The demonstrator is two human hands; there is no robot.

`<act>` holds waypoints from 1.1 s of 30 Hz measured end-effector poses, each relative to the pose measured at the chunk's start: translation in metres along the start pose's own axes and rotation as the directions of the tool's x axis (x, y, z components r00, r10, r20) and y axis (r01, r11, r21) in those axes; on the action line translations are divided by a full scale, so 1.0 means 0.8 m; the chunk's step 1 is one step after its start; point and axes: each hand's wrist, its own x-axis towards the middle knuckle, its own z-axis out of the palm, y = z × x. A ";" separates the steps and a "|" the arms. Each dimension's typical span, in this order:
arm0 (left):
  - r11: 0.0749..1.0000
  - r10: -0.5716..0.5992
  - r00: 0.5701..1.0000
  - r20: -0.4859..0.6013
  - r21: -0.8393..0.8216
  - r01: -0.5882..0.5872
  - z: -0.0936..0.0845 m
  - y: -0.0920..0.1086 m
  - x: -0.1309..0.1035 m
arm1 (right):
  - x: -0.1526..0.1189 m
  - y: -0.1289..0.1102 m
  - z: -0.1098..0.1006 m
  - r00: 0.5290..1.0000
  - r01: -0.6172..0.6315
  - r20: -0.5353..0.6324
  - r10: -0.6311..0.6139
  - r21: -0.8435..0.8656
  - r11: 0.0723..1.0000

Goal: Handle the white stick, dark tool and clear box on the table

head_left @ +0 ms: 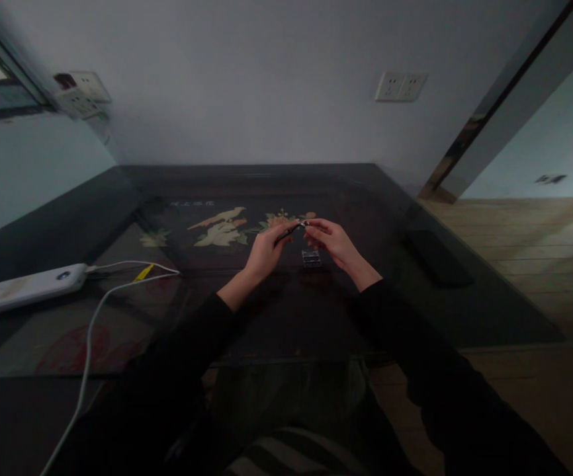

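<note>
My left hand (265,251) is closed round a thin dark tool (288,233), whose tip points up and to the right. At that tip, the fingers of my right hand (329,239) pinch a small shiny piece (304,224), too small to name. Both hands meet above the dark glossy table (276,317), over its bird and flower picture. Just below the fingertips, a small clear case with dark rows (311,258) lies on the table.
On the left lies a white power bank (33,288) with a white cable (89,337) running to the front edge. A dark flat object (438,259) rests at the right. Behind the table stands a wall with sockets (400,86).
</note>
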 end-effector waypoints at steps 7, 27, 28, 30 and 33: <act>0.996 -0.089 0.994 -0.055 0.025 0.091 -0.004 0.009 0.001 | -0.001 -0.005 -0.002 1.000 -0.004 -0.020 0.005 0.009 1.000; 0.916 -0.380 0.918 0.118 -0.092 0.391 0.004 -0.001 0.009 | -0.002 -0.010 -0.017 0.994 -0.051 0.100 0.042 0.086 0.995; 0.913 -0.393 0.910 0.132 -0.060 0.403 0.004 -0.001 0.009 | -0.002 -0.010 -0.019 0.993 -0.051 0.106 0.041 0.095 0.994; 0.911 -0.410 0.901 0.141 0.034 0.410 0.004 -0.003 0.007 | -0.001 -0.009 -0.023 0.994 -0.048 0.102 0.037 0.104 0.993; 0.895 -0.439 0.887 0.142 0.159 0.417 0.003 -0.004 0.004 | 0.001 -0.006 -0.028 0.995 -0.047 0.087 0.039 0.096 0.994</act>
